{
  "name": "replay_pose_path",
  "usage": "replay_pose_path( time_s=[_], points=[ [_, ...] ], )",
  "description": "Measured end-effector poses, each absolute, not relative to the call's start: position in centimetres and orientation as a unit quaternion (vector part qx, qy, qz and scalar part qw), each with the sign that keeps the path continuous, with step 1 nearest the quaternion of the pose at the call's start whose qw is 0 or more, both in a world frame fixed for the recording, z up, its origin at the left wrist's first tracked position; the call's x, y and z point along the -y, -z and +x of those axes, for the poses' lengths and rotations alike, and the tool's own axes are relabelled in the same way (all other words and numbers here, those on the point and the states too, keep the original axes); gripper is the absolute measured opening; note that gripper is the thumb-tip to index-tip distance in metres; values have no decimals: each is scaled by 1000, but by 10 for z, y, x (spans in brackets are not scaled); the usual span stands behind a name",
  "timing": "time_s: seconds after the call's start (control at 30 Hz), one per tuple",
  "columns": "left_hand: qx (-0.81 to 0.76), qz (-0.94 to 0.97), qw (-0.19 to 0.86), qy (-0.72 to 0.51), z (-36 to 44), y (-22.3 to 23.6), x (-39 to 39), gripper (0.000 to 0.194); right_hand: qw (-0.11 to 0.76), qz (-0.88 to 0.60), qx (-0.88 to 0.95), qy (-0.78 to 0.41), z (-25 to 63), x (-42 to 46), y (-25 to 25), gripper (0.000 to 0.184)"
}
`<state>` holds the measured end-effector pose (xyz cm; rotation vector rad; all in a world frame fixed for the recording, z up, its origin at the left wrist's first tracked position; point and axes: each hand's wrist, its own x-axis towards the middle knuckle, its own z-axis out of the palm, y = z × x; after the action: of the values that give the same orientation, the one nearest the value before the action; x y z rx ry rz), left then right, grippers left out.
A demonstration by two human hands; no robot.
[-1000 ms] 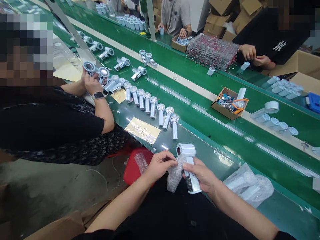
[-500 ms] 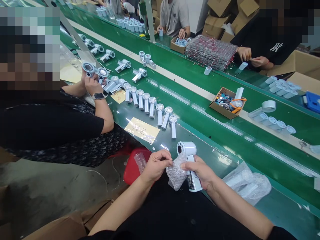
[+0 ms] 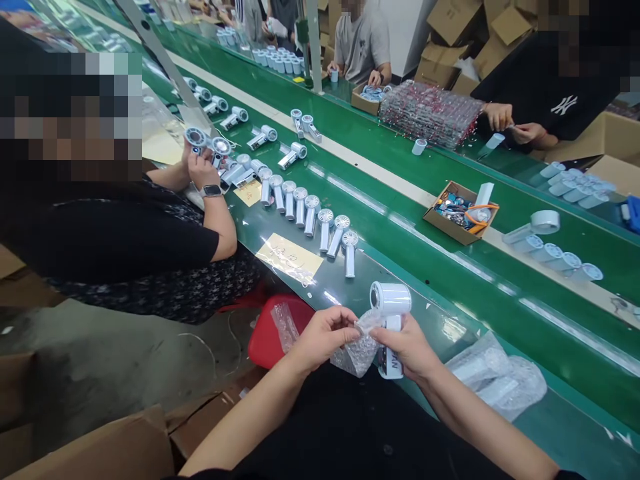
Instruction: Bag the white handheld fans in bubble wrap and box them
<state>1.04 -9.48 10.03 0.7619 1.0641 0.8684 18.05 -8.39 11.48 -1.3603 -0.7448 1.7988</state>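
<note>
A handheld fan (image 3: 397, 298) gripped upright in the right hand (image 3: 413, 345), with a bubble-wrap bag (image 3: 356, 357) pinched in the left hand (image 3: 325, 339).

The fan is above the table edge, its round head standing over the right hand, whose fingers wrap behind the handle while the thumb crosses its front; the left hand is just beside it, thumb and forefinger pressed together on the bag's upper edge. The bag hangs between the hands against the handle's left side; whether the right thumb also pins it cannot be told. Bubble-wrapped pieces (image 3: 500, 383) lie on the green table (image 3: 435, 313) near the right forearm, and a row of fans (image 3: 325, 230) lies beyond the left hand, beside a written card (image 3: 290, 258).
</note>
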Motion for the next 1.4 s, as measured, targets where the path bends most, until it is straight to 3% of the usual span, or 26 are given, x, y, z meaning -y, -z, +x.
replay_pose_path(
  time_s=[0.1, 0.23, 0.37, 0.53, 0.83, 1.03, 1.27, 1.33, 1.4],
  points=[
    [-482, 387, 653, -437, 11, -105, 100, 17, 364, -495, 319, -722, 192, 86, -113, 43],
    [-451, 604, 513, -411, 0, -120, 100, 5, 305, -441, 266, -801, 220, 69, -116, 48],
    [-346, 771, 416, -336, 2, -133, 97, 16, 237, -466, 289, -802, 227, 46, -130, 53],
    [-330, 821, 272, -379, 19, -128, 101, 19, 87, -391, 247, -883, 214, 58, -130, 52],
    [-377, 825, 8, -420, 45, -120, 126, 12, 242, -487, 178, -820, 213, 91, -120, 31],
    [-376, 828, 2, -415, 43, -128, 135, 19, 348, -567, 113, -738, 227, 80, -110, 35],
    [-346, 864, 6, -365, 35, -134, 144, 20, 373, -583, 98, -715, 252, 66, -99, 27],
    [-359, 848, 41, -389, 37, -136, 145, 22, 381, -581, 106, -712, 251, 65, -99, 25],
    [-417, 792, 144, -423, 40, -138, 144, 19, 383, -581, 124, -708, 251, 63, -99, 24]
  ],
)
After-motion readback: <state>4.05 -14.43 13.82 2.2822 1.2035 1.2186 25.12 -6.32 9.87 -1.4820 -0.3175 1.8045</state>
